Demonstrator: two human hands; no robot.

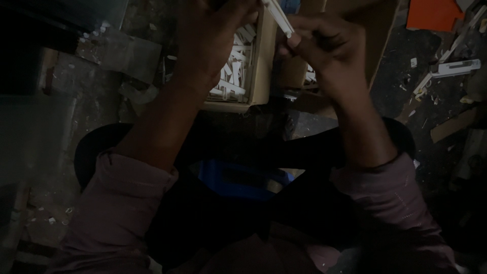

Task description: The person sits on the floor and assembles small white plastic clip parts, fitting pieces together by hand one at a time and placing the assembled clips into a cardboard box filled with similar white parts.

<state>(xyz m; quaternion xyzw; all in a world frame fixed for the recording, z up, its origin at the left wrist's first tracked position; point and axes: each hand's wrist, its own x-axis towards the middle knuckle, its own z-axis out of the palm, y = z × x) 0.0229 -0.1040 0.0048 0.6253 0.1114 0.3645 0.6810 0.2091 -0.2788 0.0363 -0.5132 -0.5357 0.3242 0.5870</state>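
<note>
- My right hand (324, 48) pinches a thin white strip (278, 16).
- My left hand (213, 30) is curled; its grip I cannot tell.
- Below them sits a box of white pieces (264, 66).

The top edge cuts off the fingers of the left hand (210, 35), so its grip cannot be read. The thin white strip (279, 18) pinched by the right hand (324, 48) also runs out past that edge. Both hands cover much of the open box (261, 66), hiding most of the white pieces (236, 71) inside. A blue object (238, 178) below is perhaps a container; darkness swallows its outline.
</note>
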